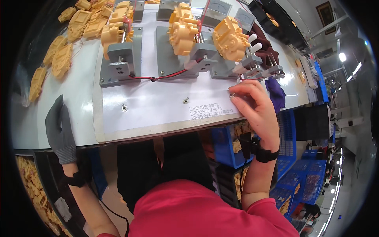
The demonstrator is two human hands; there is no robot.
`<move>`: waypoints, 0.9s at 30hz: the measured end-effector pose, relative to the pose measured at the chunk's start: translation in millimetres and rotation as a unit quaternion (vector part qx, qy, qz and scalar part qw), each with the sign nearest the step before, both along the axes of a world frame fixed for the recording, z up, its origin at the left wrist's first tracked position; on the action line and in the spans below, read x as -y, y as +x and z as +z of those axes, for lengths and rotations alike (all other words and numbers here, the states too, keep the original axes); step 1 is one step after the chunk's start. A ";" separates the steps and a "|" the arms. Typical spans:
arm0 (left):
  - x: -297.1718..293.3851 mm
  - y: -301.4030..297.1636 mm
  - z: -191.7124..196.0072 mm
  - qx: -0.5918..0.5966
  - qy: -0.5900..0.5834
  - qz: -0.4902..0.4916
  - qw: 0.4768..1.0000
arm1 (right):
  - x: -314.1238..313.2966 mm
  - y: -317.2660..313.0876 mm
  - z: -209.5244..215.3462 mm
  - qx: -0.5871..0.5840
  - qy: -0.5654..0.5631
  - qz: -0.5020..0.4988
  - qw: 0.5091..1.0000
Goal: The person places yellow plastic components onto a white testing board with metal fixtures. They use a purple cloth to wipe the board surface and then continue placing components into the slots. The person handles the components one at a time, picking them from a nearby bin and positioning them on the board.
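Observation:
My right hand (254, 106), bare, pinches the small metal toggle switch (231, 95) at the right of the white sheet (158, 98). My left hand (63, 130) wears a grey glove. It lies on the table's left front edge, fingers stretched out and nothing in them. Two more toggle switches, a middle one (186, 100) and a left one (124, 107), stand on the sheet. Beyond them are three grey metal fixtures (118, 75). Each carries a yellow plastic gearbox, at left (113, 34), middle (184, 37) and right (231, 39). Red and black wires (153, 79) join the fixtures.
Loose yellow gearboxes (61, 59) lie along the table's left side. Panel meters (216, 8) stand behind the fixtures. A purple cloth (276, 93) lies right of my right hand. Below the table are blue crates (227, 146) and, at lower left, a bin of yellow parts (37, 189).

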State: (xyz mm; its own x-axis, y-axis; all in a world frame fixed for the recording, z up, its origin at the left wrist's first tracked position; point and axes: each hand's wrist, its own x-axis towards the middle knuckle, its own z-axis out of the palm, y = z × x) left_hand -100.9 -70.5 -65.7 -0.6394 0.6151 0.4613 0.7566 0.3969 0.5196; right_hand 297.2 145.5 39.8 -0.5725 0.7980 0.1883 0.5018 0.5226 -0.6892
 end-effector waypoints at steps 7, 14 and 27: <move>-0.4 -2.7 -3.5 0.020 0.029 -0.008 0.999 | 0.9 -0.8 0.8 0.003 -0.003 -0.005 1.000; -0.6 -1.7 -1.5 0.002 0.013 0.004 1.000 | 2.7 -1.7 -0.3 0.001 -0.004 -0.010 1.000; -1.1 0.5 0.4 -0.019 0.000 0.019 1.000 | 3.7 -2.8 -2.4 -0.009 -0.005 -0.019 1.000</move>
State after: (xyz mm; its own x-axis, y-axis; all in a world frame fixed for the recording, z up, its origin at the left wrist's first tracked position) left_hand -100.4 -69.4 -65.3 -0.6448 0.5903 0.4856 0.7599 0.4265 0.4906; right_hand 294.4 141.8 37.3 -0.5374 0.8214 0.1909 0.5088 0.4964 -0.7034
